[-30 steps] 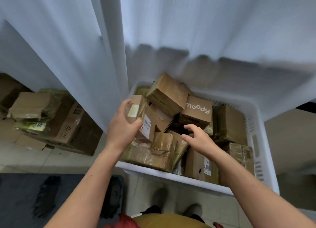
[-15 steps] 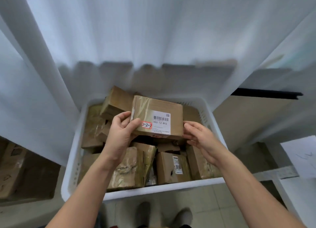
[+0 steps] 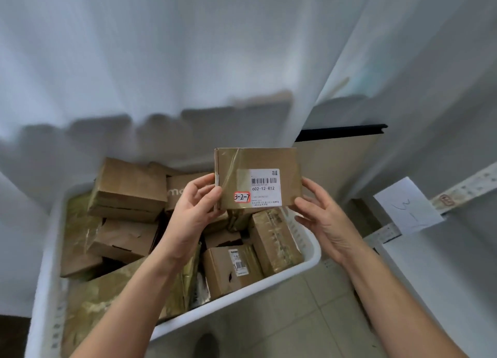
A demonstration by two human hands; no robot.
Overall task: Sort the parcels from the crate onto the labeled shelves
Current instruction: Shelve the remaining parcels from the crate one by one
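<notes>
The left hand (image 3: 193,210) and right hand (image 3: 320,218) are pinching the parcel (image 3: 258,180) by its ends, likely risking a drop into the crate (image 3: 295,266).

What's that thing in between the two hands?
A brown cardboard parcel, held up over the crate in the head view. The left hand grips its left edge, the right hand its right corner.

White curtain (image 3: 188,62) hangs across back, soft daylight through it. Pale tiled floor (image 3: 309,317) below. Beige board (image 3: 336,166), black top edge, at right.
</notes>
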